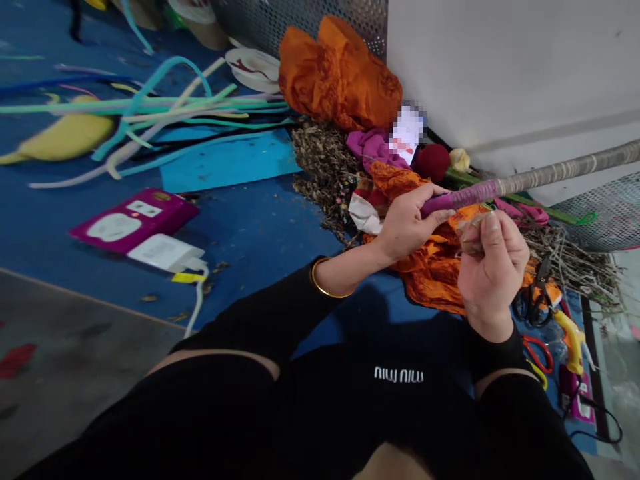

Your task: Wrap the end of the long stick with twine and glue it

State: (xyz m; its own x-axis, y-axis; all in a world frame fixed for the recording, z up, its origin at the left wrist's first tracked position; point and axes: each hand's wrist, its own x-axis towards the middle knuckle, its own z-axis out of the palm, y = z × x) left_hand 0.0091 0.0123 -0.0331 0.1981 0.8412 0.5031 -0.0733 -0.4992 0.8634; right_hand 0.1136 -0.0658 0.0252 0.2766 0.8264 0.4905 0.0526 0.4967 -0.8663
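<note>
My left hand [407, 223] is closed around the near end of a long stick [550, 175]. Purple fabric or thread wraps that end, and the rest has a grey-brown ringed covering. Just below the stick, my right hand [493, 257] is closed in a pinch, with thumb and fingertips together. What it pinches, if anything, is too small to make out. Crumpled orange cloth [433, 277] lies beneath both hands. Beside my left hand are a white cloth piece [365, 213] and a bunched purple cloth [373, 148].
Scissors [539, 293] and a yellow glue gun [571, 340] lie at the right. Dried stalks [575, 257] spread behind them. Orange fabric [335, 73], a lit phone [407, 130] and a white panel [510, 80] stand farther back. Foam strips [175, 110] and a magenta power strip [135, 220] lie left.
</note>
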